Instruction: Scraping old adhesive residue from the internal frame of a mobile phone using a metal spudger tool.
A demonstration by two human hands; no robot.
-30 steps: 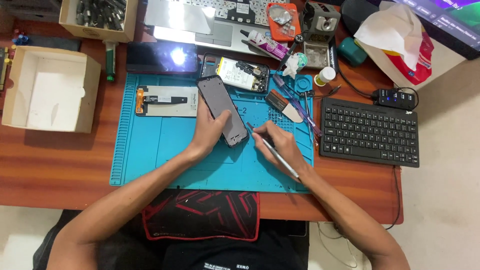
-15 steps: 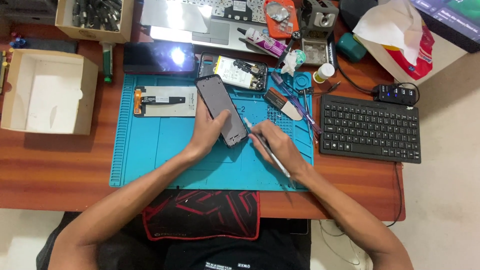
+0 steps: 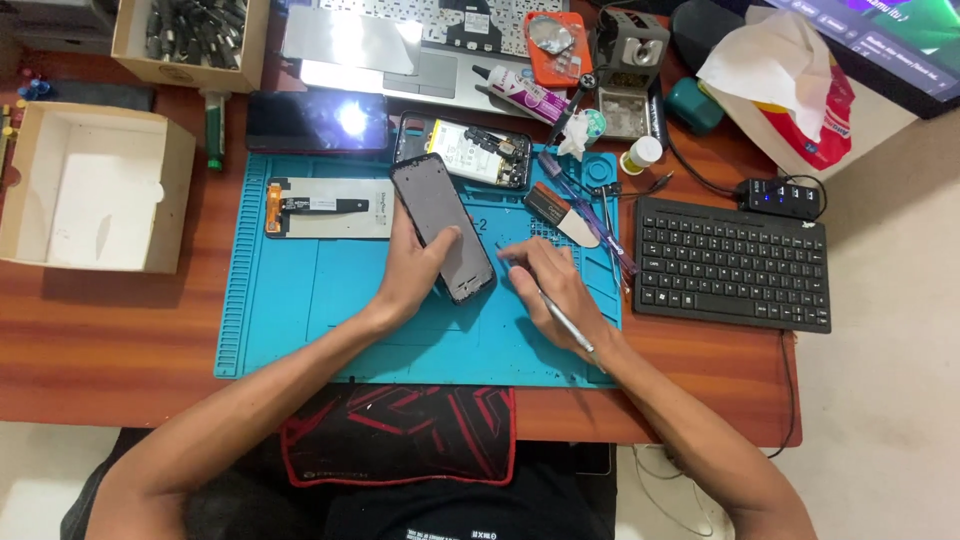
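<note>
My left hand [image 3: 415, 268] grips a dark phone screen panel [image 3: 441, 226], tilted on the blue work mat [image 3: 300, 300], thumb pressed on its glass. My right hand [image 3: 548, 290] holds a thin metal tool [image 3: 566, 322] like a pen, its tip down on the mat just right of the panel's lower end. An opened phone body [image 3: 470, 150] with battery and boards showing lies at the mat's top edge. A detached display with an orange flex cable [image 3: 325, 206] lies left of my left hand.
A black keyboard [image 3: 735, 262] sits right of the mat. A white cardboard box [image 3: 90, 185] stands at left, a box of bits [image 3: 190, 30] at top left. A dark phone [image 3: 316, 122], laptop [image 3: 400, 40], glue tube [image 3: 515, 88], scraper [image 3: 560, 212] and tools crowd the back.
The right hand has shifted slightly left and up toward the panel's lower end, with the tool still in it. The left hand keeps its hold on the panel.
</note>
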